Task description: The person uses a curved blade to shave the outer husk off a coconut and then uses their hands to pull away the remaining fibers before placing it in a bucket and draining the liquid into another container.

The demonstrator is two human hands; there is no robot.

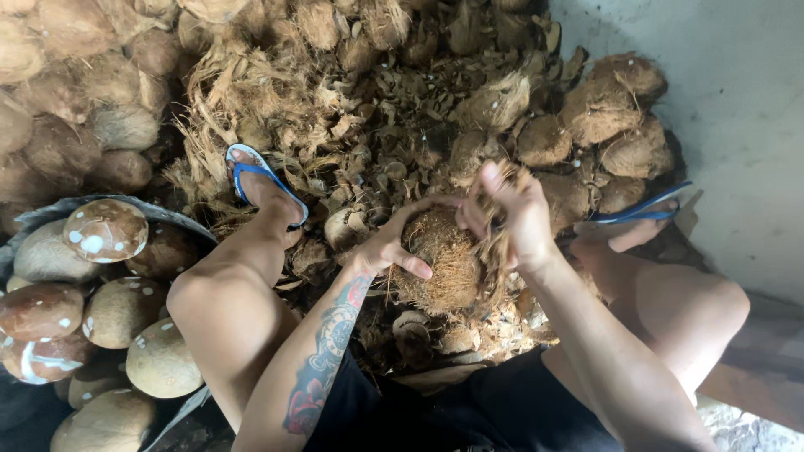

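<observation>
Brown coconut husk scraps and torn fibres (335, 125) cover the ground from edge to edge, seen from above, with a pale grey wall (737, 125) at the right. At the centre, between the seated person's knees, sits a round, hairy brown coconut still partly in its fibre (440, 264). It rests against the left hand (394, 247), which cups its left side with the thumb laid across the front and the fingers curled over the top. The right hand (511, 213) is just above and to the right of the nut, closed on a tuft of loose fibre that hangs from its top edge. Two feet in blue flip-flop sandals are planted in the scraps, one at the left (264, 184) and one at the right (641, 209). At lower left, about nine smooth, peeled brown coconuts with white nicks (105, 230) lie heaped in a dark container. Rough unpeeled husked nuts are piled at top left (67, 100) and top right (603, 117), too many and too overlapped to count
</observation>
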